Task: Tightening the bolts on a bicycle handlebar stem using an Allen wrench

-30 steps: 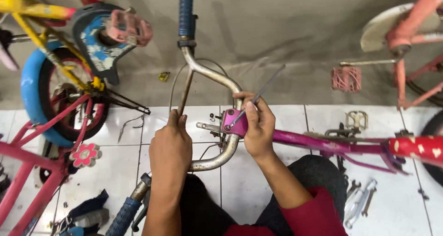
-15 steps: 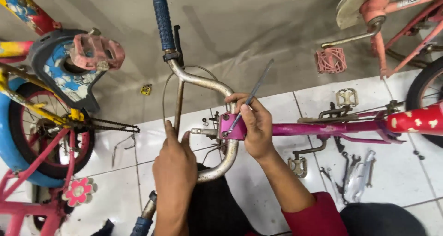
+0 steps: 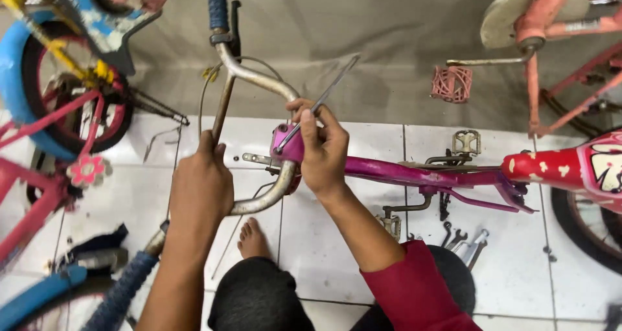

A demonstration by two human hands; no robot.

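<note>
A small magenta bicycle frame lies sideways in front of me, its chrome handlebar with blue grips standing across it. My left hand is wrapped around the handlebar's crossbar. My right hand rests on the frame's head and holds a thin grey metal tool, whose lower end sits at the pink stem clamp. A red seat with pale spots is at the frame's right end.
A blue-and-yellow child's bike stands at the left, a pink bike at the upper right. Several spanners and a loose pedal lie on the white tiles. My bare foot is below the handlebar.
The view has shifted slightly. My right hand has turned the thin tool a little at the stem clamp. My left hand keeps its hold on the handlebar.
</note>
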